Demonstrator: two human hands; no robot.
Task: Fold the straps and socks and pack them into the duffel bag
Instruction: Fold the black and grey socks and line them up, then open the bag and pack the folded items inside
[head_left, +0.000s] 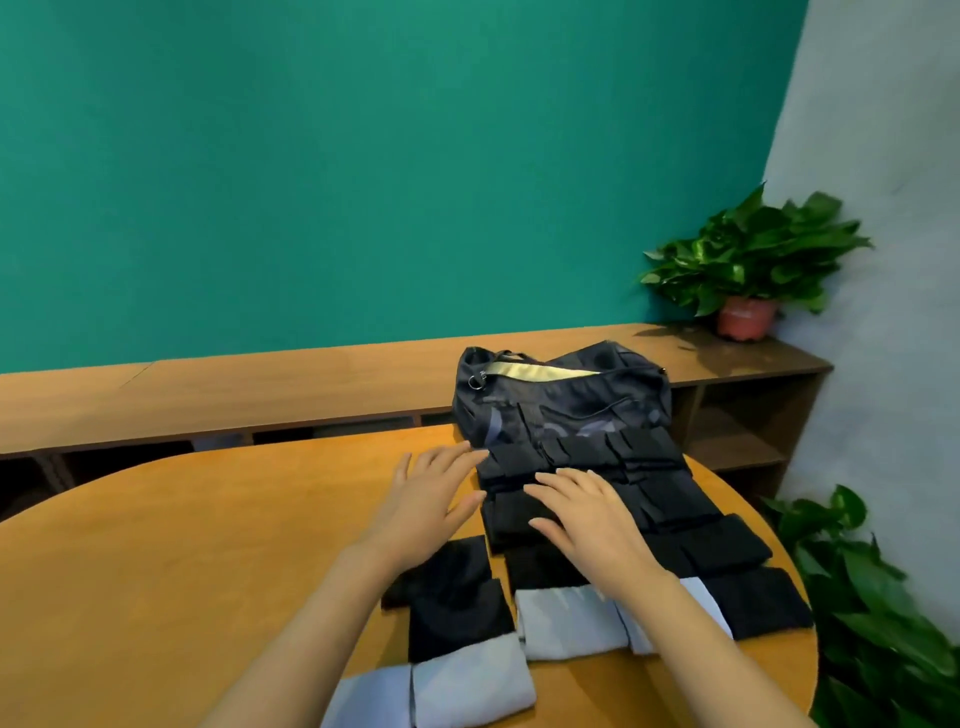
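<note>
A dark navy duffel bag (561, 400) lies at the far edge of the round wooden table (182, 545), its zip open on a pale lining. In front of it lies a pile of black straps (639, 467). My right hand (587, 519) rests flat on the straps with straight fingers. My left hand (431, 493) hovers open at the pile's left edge, fingertips near the bag. Folded black socks (452, 597) and folded grey socks (569, 621) lie in rows nearer to me, more black ones (748, 603) at the right.
A long wooden shelf unit (260, 384) runs along the green wall behind the table. A potted plant (748, 265) stands on its right end. Another leafy plant (872, 613) crowds the table's right edge.
</note>
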